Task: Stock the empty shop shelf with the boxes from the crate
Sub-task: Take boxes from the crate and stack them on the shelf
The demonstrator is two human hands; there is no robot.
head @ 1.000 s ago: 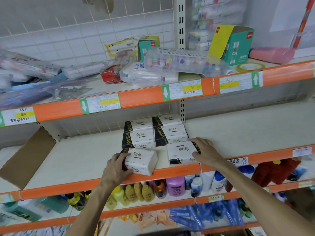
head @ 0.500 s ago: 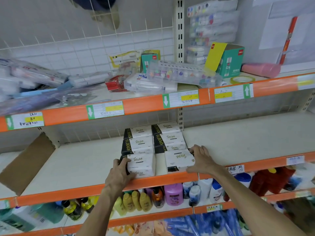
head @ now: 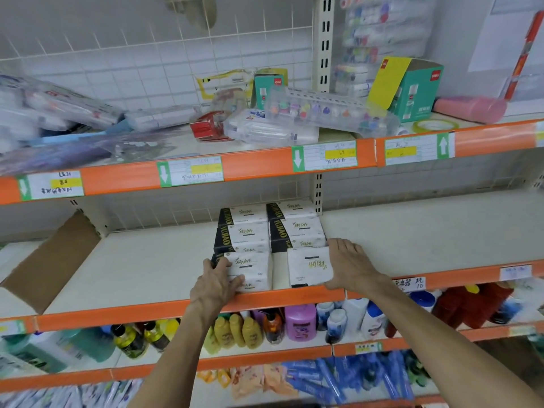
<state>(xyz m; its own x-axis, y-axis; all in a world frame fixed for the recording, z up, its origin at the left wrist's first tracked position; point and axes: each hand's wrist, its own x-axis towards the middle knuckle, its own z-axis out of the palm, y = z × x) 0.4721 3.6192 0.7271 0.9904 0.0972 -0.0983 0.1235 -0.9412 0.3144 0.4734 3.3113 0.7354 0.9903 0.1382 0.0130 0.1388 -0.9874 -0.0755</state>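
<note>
White and black tissue boxes stand in two rows on the cream middle shelf (head: 147,269), stacked at the back (head: 244,231) (head: 297,228). My left hand (head: 216,285) grips the front left box (head: 254,269) at its left corner, thumb on its front face. My right hand (head: 350,266) lies with straight fingers against the right side of the front right box (head: 307,267), thumb at its lower front edge. Both front boxes sit on the shelf just behind the orange edge strip (head: 265,301). No crate is in view.
A brown cardboard sheet (head: 50,260) leans at the shelf's left end. Bare shelf surface (head: 426,231) stretches right of the boxes. The upper shelf holds stationery packs (head: 323,113) and a green carton (head: 412,89). Bottles (head: 300,322) fill the shelf below.
My left hand has turned the skewed front left box straight and pushed it back in line with its row. My right hand stayed at the front right box's side.
</note>
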